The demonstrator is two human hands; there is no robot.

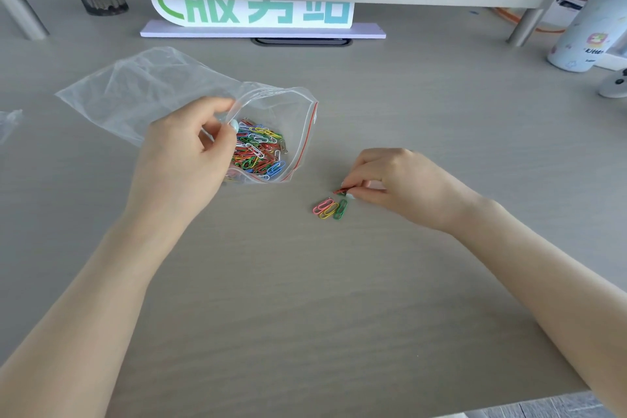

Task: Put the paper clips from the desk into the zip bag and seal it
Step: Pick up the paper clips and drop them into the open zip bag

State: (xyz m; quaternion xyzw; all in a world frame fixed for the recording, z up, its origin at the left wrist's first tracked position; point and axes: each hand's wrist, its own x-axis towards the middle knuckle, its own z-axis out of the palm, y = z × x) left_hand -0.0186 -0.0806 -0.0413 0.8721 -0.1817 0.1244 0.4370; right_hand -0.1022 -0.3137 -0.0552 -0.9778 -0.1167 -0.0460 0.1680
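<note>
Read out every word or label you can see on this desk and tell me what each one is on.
"服务站", tops cut off by the shelf: white desk sign.
"kitten": white bottle; the smaller print below it is too blurred to read.
Nothing readable on the zip bag or the paper clips.

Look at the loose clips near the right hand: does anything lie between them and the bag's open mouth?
Nothing visible does. The loose paper clips lie on bare desk, apart from the zip bag, whose mouth the left hand holds open toward them. The right hand pinches one clip.
</note>
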